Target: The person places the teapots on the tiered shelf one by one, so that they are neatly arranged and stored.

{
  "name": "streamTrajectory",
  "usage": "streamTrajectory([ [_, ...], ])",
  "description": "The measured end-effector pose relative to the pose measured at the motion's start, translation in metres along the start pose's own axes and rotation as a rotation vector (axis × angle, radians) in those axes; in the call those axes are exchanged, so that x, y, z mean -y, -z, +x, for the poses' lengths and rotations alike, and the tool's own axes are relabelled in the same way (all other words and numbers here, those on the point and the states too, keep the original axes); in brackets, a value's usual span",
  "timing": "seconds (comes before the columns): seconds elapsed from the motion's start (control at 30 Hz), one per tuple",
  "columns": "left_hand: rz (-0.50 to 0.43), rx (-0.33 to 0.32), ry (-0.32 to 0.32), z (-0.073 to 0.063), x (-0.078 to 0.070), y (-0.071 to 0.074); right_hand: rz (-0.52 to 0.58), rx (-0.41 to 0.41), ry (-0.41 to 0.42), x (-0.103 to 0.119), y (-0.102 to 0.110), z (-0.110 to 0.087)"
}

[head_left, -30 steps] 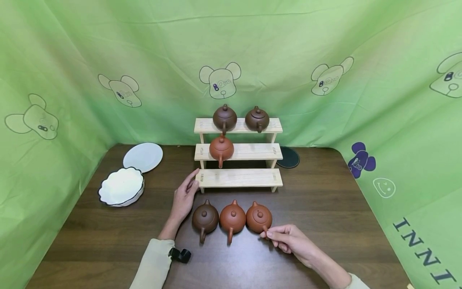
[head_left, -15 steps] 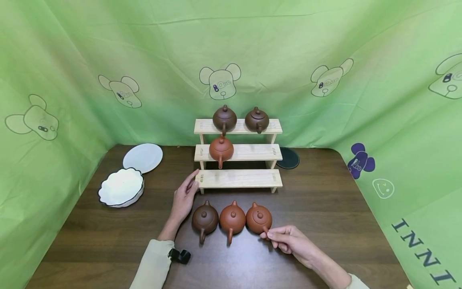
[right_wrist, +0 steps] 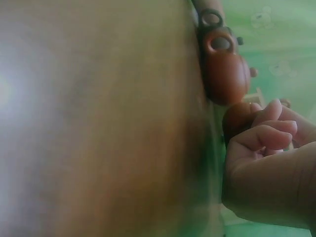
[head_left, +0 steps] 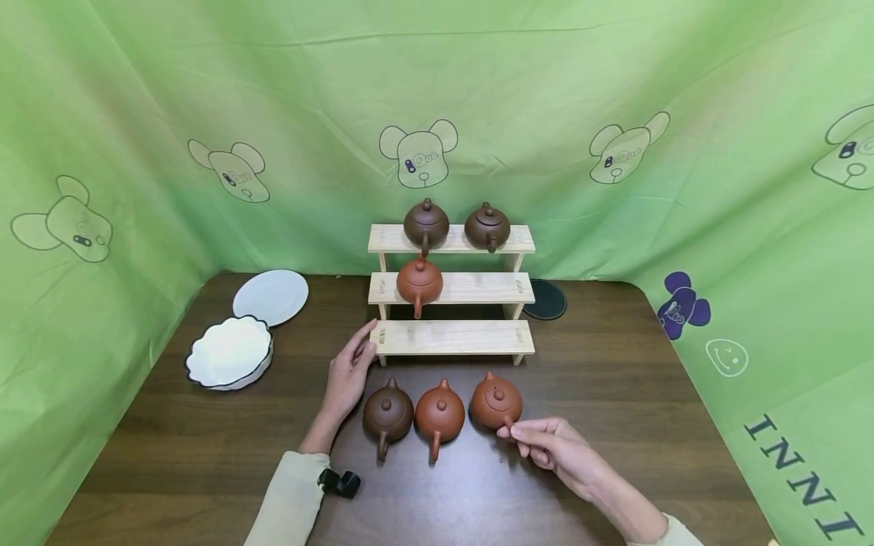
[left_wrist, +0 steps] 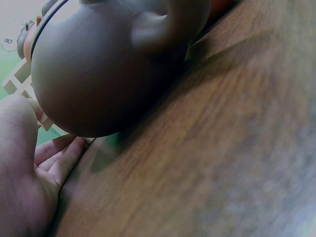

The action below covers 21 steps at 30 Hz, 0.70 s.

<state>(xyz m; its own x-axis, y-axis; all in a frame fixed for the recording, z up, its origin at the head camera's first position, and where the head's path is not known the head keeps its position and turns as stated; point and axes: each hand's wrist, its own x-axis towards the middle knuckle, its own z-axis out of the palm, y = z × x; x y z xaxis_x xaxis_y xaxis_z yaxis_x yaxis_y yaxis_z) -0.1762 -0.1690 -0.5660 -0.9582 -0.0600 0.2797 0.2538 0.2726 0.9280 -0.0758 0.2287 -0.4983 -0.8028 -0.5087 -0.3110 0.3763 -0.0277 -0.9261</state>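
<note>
My right hand (head_left: 563,453) pinches the handle of an orange-red teapot (head_left: 496,402), which appears raised slightly off the table. To its left stand another orange-red teapot (head_left: 440,415) and a dark brown teapot (head_left: 388,413), handles toward me. My left hand (head_left: 348,379) touches the left end of a three-step wooden stand (head_left: 451,337) with fairly straight fingers. In the left wrist view the brown teapot (left_wrist: 103,69) hides part of that hand. On the top step sit two dark brown teapots (head_left: 426,222) (head_left: 487,226); an orange-red teapot (head_left: 419,281) is on the middle step's left side.
A white scalloped dish (head_left: 231,353) and a white plate (head_left: 271,296) lie on the left of the wooden table (head_left: 614,379). Behind the stand's right side is a dark round mat (head_left: 547,299). A green printed cloth (head_left: 519,98) surrounds the table.
My right hand has moved the orange-red teapot slightly right and away from me, apart from its neighbour, apparently lifting it. The left hand stays at the stand.
</note>
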Motion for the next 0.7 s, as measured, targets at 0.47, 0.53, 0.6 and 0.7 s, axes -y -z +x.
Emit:
streamTrajectory([
  [0.47, -0.029, -0.005, -0.011, 0.001, 0.004, 0.000, -0.014, -0.094, 0.148, 0.031, -0.007, 0.014],
  [0.53, -0.039, -0.007, -0.032, 0.001, 0.003, 0.000, 0.001, -0.114, 0.150, 0.036, -0.008, 0.018],
  [0.6, -0.054, -0.013, -0.050, 0.000, 0.002, 0.000, 0.013, -0.134, 0.156, 0.042, -0.010, 0.021],
  [0.7, -0.059, -0.014, -0.057, 0.000, 0.002, 0.000, 0.027, -0.165, 0.167, 0.051, -0.013, 0.025],
])
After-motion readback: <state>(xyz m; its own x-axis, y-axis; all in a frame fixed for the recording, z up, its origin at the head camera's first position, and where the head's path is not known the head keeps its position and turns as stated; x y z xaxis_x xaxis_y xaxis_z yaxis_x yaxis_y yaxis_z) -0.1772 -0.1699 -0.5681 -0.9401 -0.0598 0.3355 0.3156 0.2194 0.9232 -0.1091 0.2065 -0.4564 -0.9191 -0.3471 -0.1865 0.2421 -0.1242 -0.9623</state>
